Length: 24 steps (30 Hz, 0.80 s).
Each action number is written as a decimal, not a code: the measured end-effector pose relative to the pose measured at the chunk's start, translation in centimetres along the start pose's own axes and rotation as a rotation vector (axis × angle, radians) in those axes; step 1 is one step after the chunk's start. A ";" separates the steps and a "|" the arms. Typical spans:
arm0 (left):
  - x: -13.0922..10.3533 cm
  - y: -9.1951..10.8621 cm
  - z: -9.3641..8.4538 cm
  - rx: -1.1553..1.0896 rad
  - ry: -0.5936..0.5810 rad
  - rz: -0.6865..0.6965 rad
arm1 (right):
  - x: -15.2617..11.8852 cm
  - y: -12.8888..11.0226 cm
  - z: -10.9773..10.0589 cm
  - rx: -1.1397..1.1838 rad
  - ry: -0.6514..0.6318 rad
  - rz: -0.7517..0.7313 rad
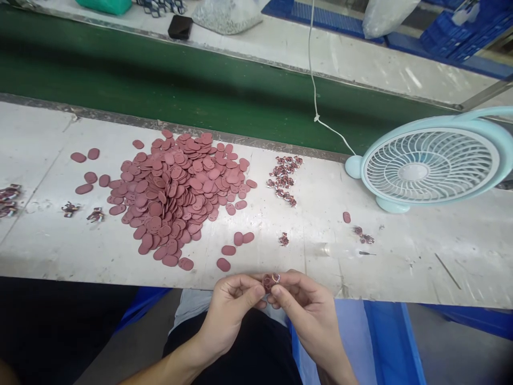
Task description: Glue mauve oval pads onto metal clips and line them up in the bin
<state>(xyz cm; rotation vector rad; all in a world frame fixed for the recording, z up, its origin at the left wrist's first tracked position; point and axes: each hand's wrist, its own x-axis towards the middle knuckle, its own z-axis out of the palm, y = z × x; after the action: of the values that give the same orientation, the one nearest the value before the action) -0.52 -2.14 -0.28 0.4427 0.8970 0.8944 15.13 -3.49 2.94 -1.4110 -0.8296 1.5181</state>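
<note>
From where I stand, both hands are pinching at one piece (267,283), dark red with a shiny bit at its edge, on the near side of the pile (172,192) and off to its right. The left hand (230,310) grips it between thumb and fingers; the right hand (312,310) does the same from the other side.

The pile is of flat red ovals, far too many to count. Five loose ovals (84,189) lie left of it, four more (228,250) at its near right, and a single oval (347,217) well to its right.

Right of the pile sits a cluster (285,179) of small shiny-and-red parts, too tangled to number, with one part (284,239) alone just nearer the person. Two others (363,235) lie farther right of the pile, by one clear-handled tool (344,250). Left of the pile are two parts (82,212), spaced apart, and a clump (8,200) I can't count. One fan (428,166) stands far right of the pile.
</note>
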 end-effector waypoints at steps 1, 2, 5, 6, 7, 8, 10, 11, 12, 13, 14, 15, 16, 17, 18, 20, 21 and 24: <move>0.1 0.0 0.1 0.000 -0.001 0.007 | 0.0 0.1 0.0 0.012 0.007 0.000; 0.2 -0.1 0.1 -0.004 -0.002 0.013 | 0.0 0.2 0.0 0.026 0.018 -0.002; 0.5 -0.8 0.2 -0.028 0.007 0.047 | 0.4 0.8 0.0 0.080 0.037 -0.023; 0.6 -1.1 0.2 -0.027 0.018 0.066 | 0.6 1.1 -0.1 0.098 0.039 -0.028; 0.7 -1.3 0.2 -0.014 0.029 0.088 | 0.9 1.4 -0.1 0.117 0.038 -0.030; 0.8 -1.5 0.0 0.011 0.037 0.112 | 1.1 1.8 -0.3 0.143 0.038 -0.029; 1.0 -1.4 -0.4 0.104 0.021 0.145 | 1.6 2.5 -0.8 0.219 0.058 0.006; 1.2 -1.0 -0.8 0.177 0.000 0.162 | 1.7 2.8 -1.2 0.260 0.084 0.035; 1.5 -0.3 -1.3 0.276 -0.019 0.190 | 1.7 3.1 -1.8 0.296 0.120 0.064; 1.9 0.5 -1.8 0.405 -0.034 0.233 | 1.5 3.4 -2.6 0.322 0.163 0.087; 2.4 1.5 -2.3 0.569 -0.034 0.302 | 1.1 3.6 -3.6 0.336 0.211 0.099; 3.1 2.4 -2.8 0.769 -0.031 0.394 | 0.7 3.9 -4.7 0.341 0.260 0.097; 3.8 3.4 -3.3 0.988 -0.031 0.498 | 0.1 4.2 -5.9 0.341 0.308 0.083; 4.7 4.1 -3.7 1.198 -0.056 0.592 | -0.5 4.6 -7.3 0.338 0.360 0.065; 5.5 4.7 -3.9 1.370 -0.079 0.684 | -1.3 5.0 -8.8 0.331 0.419 0.047; 6.9 5.3 -4.1 1.632 -0.120 0.764 | -2.8 6.3 -11.7 0.303 0.552 0.009; 7.4 5.4 -4.0 1.718 -0.130 0.779 | -3.6 7.2 -13.2 0.281 0.622 -0.009; 8.2 5.0 -3.6 1.842 -0.126 0.795 | -6.0 10.3 -17.0 0.190 0.824 -0.044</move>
<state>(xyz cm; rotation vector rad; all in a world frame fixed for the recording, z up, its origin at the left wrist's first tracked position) -3.32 7.35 -2.98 2.5257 1.2485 0.4353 30.14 -14.54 -6.27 -1.6570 -0.1964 0.8143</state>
